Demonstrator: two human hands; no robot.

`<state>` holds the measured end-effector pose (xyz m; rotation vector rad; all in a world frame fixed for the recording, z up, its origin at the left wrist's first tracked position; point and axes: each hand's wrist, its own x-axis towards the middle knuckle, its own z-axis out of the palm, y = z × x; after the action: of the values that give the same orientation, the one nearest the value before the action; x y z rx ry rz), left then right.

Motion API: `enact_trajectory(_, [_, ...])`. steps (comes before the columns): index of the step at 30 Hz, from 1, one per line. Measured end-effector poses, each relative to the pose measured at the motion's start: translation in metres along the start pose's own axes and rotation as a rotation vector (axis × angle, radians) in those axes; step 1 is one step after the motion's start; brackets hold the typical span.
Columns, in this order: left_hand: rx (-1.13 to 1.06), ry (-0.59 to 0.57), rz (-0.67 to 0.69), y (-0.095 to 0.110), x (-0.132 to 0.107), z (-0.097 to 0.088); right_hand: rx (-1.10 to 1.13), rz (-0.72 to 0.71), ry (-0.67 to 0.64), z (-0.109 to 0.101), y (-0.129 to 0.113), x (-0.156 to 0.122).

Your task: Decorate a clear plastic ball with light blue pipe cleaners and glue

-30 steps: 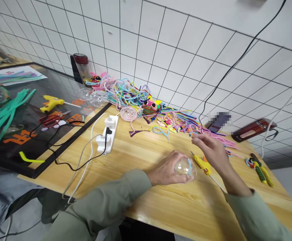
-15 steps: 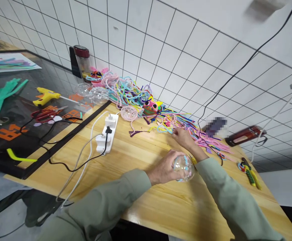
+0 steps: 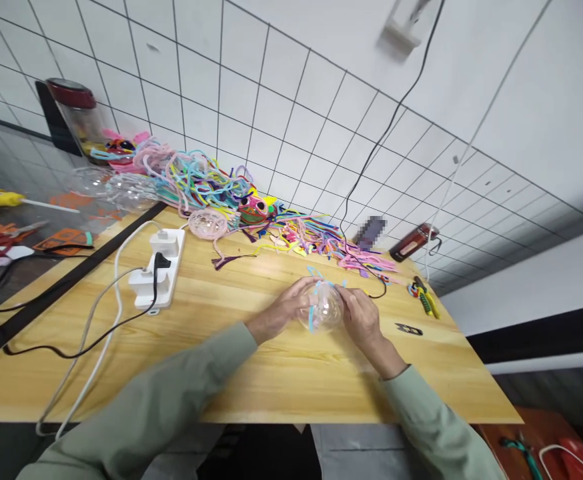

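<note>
A clear plastic ball [image 3: 325,308] with light blue pipe cleaner wrapped on it sits between my two hands above the wooden table [image 3: 251,373]. My left hand [image 3: 284,311] cups its left side with curled fingers. My right hand [image 3: 361,319] grips its right side, fingers closed against it. A heap of coloured pipe cleaners [image 3: 206,183] lies behind along the tiled wall.
A white power strip [image 3: 159,267] with a black plug and trailing cables lies to the left. A pink wrapped ball [image 3: 207,224], a red bottle [image 3: 414,241], pliers [image 3: 425,300] and a black cable sit behind and to the right. A dark glass table [image 3: 31,247] adjoins at left.
My right hand reached out to the pipe-cleaner pile, then came back and closed on the ball's right side. The view swung to the right.
</note>
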<state>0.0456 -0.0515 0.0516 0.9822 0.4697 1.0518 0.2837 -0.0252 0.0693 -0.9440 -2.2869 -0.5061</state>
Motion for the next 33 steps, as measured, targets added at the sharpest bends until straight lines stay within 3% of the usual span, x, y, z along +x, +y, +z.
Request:
enact_trajectory(4, [-0.033,-0.029,-0.053,-0.002,0.002,0.000,0.038,0.052,0.024,-0.005,-0.002,-0.018])
enact_trajectory(7, [0.070,-0.012,-0.004,0.000,0.002,-0.002,0.081,0.135,0.040,-0.007,-0.001,-0.022])
enact_trajectory(12, [0.244,-0.041,0.095,0.007,-0.002,-0.004,0.273,0.328,0.004,-0.006,-0.004,-0.019])
enact_trajectory(17, [0.487,-0.086,0.080,0.023,-0.007,0.002,0.307,0.549,0.027,-0.016,0.011,-0.006])
enact_trajectory(22, [0.915,-0.208,0.189,0.028,-0.009,0.009,0.186,0.547,0.144,-0.040,0.056,0.013])
enact_trajectory(26, [0.982,-0.335,0.217,0.024,-0.009,0.015,0.063,0.447,0.178,-0.057,0.081,0.034])
enact_trajectory(30, [0.958,-0.362,0.202,0.028,-0.010,0.021,-0.079,0.362,0.166,-0.067,0.070,0.055])
enact_trajectory(33, [0.969,-0.271,0.224,0.033,-0.010,0.021,0.041,0.464,0.181,-0.071,0.039,0.059])
